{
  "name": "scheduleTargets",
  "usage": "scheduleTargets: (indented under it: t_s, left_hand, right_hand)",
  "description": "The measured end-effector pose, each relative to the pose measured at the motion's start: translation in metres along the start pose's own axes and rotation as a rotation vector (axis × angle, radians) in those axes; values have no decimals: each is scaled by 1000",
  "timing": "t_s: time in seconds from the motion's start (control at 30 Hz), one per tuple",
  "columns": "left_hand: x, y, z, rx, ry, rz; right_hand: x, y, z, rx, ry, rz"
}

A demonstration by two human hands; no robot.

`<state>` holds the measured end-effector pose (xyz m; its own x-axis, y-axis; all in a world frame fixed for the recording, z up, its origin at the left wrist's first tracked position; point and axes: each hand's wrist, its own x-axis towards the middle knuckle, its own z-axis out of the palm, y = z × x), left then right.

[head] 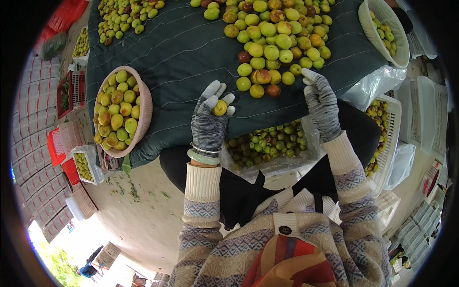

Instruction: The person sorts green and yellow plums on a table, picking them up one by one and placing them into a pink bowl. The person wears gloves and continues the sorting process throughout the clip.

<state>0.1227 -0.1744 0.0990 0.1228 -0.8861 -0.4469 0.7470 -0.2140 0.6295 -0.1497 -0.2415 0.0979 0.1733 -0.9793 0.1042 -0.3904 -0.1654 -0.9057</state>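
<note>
My left hand (208, 125), in a grey knitted glove with white fingertips, is turned palm up and holds a yellow-green jujube (219, 107) in its fingers. My right hand (323, 107), gloved the same way, hovers by the near right edge of a pile of jujubes (271, 53). Its fingers are slightly bent and apart from the thumb, and no fruit shows in them. The pile mixes green, yellow and reddish-brown fruit on a dark green quilted cloth (172, 68). To the left stands a pink plastic basket (146, 107) filled with jujubes.
A pale green basket (366, 27) with jujubes sits at the right edge. Below the cloth's near edge is a plastic-lined crate (313, 138) of greener fruit. A white crate (392, 136) stands by my right leg. Another jujube pile (125, 16) lies far left.
</note>
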Motion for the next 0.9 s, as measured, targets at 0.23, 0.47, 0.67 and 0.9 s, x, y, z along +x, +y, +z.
scheduleTargets:
  t_s: [0.23,0.47,0.67,0.9]
  left_hand:
    - [0,1,-1,-35,-15,-12]
    - [-1,1,1,11,-19,-41]
    - [1,0,-1,-57,-9,-17]
    - [3,-5,1,-18,23,11]
  right_hand:
    - [0,-7,16,-352,-82,-393]
    - [11,-31,34,-380,-69,-443]
    - [-12,-45,59,-496,-317,-507]
    - [15,-52,66,-622,-267,-304]
